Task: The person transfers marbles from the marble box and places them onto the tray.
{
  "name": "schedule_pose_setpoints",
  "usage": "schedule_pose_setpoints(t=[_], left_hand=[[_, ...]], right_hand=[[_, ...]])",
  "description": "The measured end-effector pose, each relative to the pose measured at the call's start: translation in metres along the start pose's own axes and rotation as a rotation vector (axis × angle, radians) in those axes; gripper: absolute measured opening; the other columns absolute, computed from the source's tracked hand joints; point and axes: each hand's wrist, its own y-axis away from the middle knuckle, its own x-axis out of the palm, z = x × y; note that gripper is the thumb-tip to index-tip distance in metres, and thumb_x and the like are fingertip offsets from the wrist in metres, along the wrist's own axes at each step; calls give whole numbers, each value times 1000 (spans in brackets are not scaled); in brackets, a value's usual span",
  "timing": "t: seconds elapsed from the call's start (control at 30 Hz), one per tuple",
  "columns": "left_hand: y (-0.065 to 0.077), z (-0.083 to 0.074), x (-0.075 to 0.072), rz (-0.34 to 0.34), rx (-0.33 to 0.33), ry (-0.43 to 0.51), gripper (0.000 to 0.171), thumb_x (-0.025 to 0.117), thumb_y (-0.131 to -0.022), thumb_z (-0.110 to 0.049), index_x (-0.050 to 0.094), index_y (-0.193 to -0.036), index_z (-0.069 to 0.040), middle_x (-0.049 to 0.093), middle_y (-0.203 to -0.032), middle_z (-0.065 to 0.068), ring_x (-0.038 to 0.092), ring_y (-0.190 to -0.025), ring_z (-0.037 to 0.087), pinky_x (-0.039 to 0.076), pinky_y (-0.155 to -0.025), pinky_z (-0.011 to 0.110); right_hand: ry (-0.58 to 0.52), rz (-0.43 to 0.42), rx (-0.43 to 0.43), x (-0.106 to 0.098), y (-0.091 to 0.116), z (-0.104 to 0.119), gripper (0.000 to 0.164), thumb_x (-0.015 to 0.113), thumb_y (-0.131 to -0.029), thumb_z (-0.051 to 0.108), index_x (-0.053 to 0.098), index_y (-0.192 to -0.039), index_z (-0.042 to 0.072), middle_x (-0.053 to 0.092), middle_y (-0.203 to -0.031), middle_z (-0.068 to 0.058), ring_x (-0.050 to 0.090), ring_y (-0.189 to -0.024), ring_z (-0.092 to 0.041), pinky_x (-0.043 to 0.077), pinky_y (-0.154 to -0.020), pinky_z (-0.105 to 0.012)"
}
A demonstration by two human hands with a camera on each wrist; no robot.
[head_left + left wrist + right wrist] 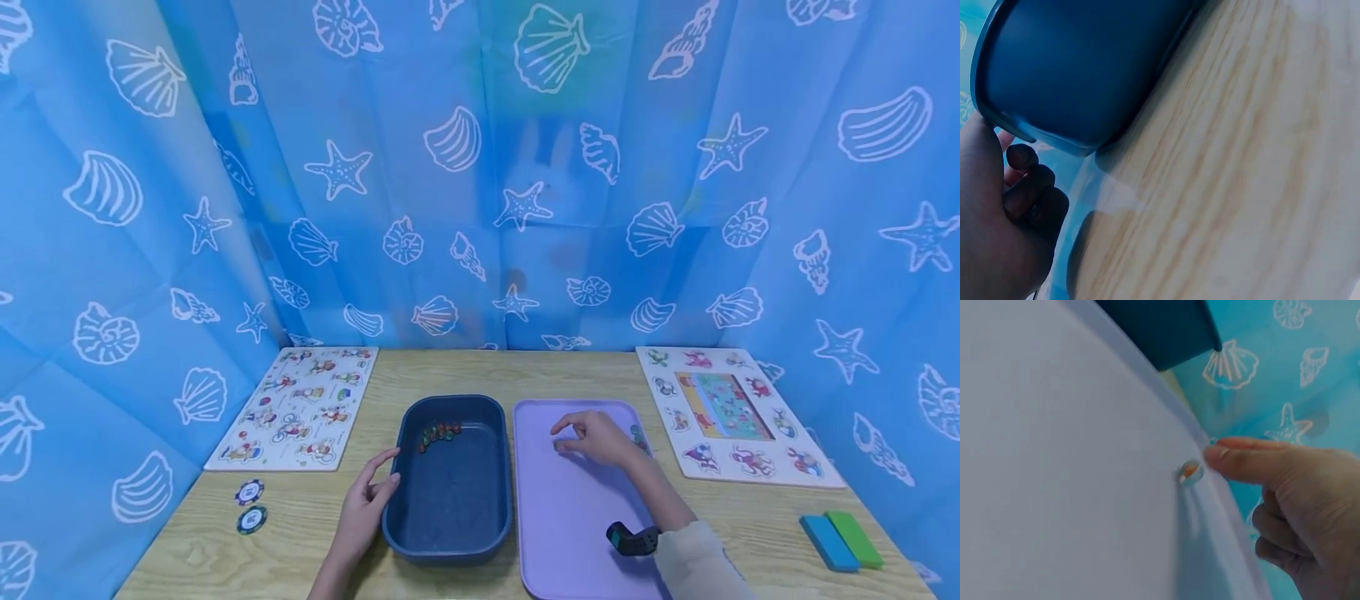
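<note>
Wooden table (pixel 465 371), blue seashell curtain (pixel 480 167) behind. Left hand (pixel 367 500) against the left wall of the dark blue bin (pixel 450 533), fingers loosely curled at the rim, gripping nothing. Bin's long axis runs away from the person; marbles (pixel 438 432) sit at its far end. Right hand (pixel 596 437) palm-down on the lilac tray (pixel 570 517), forefinger extended, tip just beside a clear marble (pixel 1190 472), not grasping. Tray's long axis parallels the bin.

From the head view the beads (pixel 439 432) in the bin (pixel 450 533) are too small to tell apart. The tray (pixel 570 517) is cut off at the bottom edge, as are both forearms. The right hand (pixel 596 437) hides whatever lies under its fingers.
</note>
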Motion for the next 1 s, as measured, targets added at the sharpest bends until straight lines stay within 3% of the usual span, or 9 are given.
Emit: schedule_pose_setpoints(t=[0.1, 0.23, 0.4, 0.53, 0.77, 1.0], left_hand=[[0, -2, 0, 1, 2, -5, 36, 49, -92, -13, 46, -128, -16, 35, -50, -2, 44, -46, 11, 41, -54, 23], [-5, 7, -1, -7, 1, 5, 35, 51, -91, -18, 48, -126, -22, 35, -50, -2, 41, -44, 11, 39, -51, 23], [-10, 21, 0, -25, 25, -11, 34, 52, -91, -22, 48, -125, -26, 35, -50, -2, 42, -45, 11, 40, -51, 23], [-9, 20, 0, -28, 32, -11, 34, 53, -90, -21, 49, -124, -26, 33, -50, -3, 38, -43, 10, 37, -48, 23], [-3, 6, -3, 2, 54, -11, 36, 52, -91, -18, 48, -126, -18, 32, -49, -3, 36, -43, 8, 34, -46, 23], [-9, 21, -1, -32, 80, -28, 34, 56, -89, -26, 51, -123, -26, 31, -49, -5, 33, -41, 7, 30, -43, 22]], right_hand=[[-11, -27, -49, -5, -5, 18, 18, 69, -78, 22, 68, -96, 19, 32, -51, 7, 28, -45, -6, 28, -44, -21], [-41, -19, -126, -7, -21, 55, 18, 66, -81, 21, 68, -97, 15, 30, -51, 6, 25, -44, -7, 26, -44, -22], [-63, 0, -211, 5, -46, 99, 14, 63, -83, 25, 68, -95, 19, 28, -49, 6, 24, -42, -7, 26, -45, -22], [-68, 23, -265, 20, -68, 125, 13, 62, -84, 24, 68, -95, 19, 30, -49, 6, 29, -43, -10, 28, -47, -22], [-4, 146, -250, 54, -98, 141, 15, 62, -84, 25, 68, -96, 18, 32, -48, 6, 31, -42, -9, 29, -47, -20], [109, 230, -238, 79, -113, 142, 15, 63, -83, 24, 68, -97, 21, 39, -50, 7, 34, -43, -7, 30, -47, -19]])
